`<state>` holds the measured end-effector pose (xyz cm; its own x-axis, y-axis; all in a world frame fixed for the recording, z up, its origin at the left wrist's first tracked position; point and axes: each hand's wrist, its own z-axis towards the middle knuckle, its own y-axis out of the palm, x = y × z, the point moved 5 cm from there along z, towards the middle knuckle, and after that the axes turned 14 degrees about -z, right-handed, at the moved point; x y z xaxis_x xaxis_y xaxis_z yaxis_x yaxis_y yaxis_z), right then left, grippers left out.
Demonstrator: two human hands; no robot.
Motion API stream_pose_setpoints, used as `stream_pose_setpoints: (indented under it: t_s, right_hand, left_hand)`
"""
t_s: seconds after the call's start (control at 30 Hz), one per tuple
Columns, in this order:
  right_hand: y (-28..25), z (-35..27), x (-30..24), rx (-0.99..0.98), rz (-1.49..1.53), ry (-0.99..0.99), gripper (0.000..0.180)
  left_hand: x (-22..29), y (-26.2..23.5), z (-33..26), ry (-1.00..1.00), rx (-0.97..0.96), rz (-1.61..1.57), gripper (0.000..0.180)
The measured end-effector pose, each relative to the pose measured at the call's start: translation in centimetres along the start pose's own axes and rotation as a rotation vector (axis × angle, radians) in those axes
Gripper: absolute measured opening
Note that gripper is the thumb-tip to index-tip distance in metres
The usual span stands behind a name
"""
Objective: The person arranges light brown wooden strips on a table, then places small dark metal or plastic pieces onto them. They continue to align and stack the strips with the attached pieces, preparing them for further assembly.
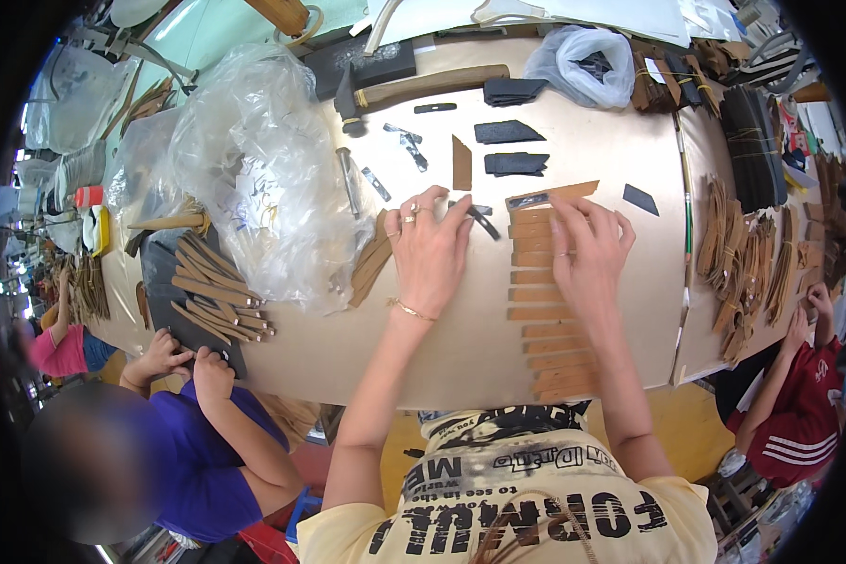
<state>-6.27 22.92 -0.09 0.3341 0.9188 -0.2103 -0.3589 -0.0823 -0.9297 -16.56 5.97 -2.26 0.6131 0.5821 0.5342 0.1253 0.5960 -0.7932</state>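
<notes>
My left hand (429, 242) pinches a short, thin black strip (484, 223) between thumb and forefinger, just above the tabletop. To its right, the fingertips of my right hand (589, 246) press on the top brown leather strip (573, 191), which has a dark piece lying on its left end. Below that runs a column of several brown leather strips (533, 293), laid side by side and partly covered by my right hand and forearm. Left of my left hand are more brown strips (374, 261). A brown angled piece (462, 164) lies beyond my hands.
Beyond my hands lie a hammer (432, 86), folded black pieces (509, 133) and small dark strips (406, 141). A clear plastic bag (263, 179) bulges at left. One co-worker in a purple shirt (221, 451) works at left; another in a red shirt (799, 414) is at right.
</notes>
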Motion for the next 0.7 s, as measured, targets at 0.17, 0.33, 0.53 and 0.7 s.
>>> stream_pose_setpoints:
  t_s: [0.17,0.33,0.53,0.7]
  right_hand:
    - [-1.1,-0.7,-1.3,0.018,0.09,-0.034,0.02]
    - [-2.4,-1.7,-3.2,-0.254,0.642,0.072,0.013]
    - [-4.3,-2.4,-7.3,-0.181,0.681,-0.114,0.013]
    - [-4.8,-2.3,-7.3,-0.208,0.674,-0.133,0.015]
  left_hand:
    - [1.3,-1.5,-0.2,0.106,0.209,-0.069,0.013]
    - [2.8,-5.9,-3.3,-0.064,0.212,-0.359,0.017]
    - [5.3,-7.7,-5.7,-0.115,0.27,-0.39,0.025]
    - [6.2,-7.9,-6.5,-0.106,0.275,-0.423,0.028]
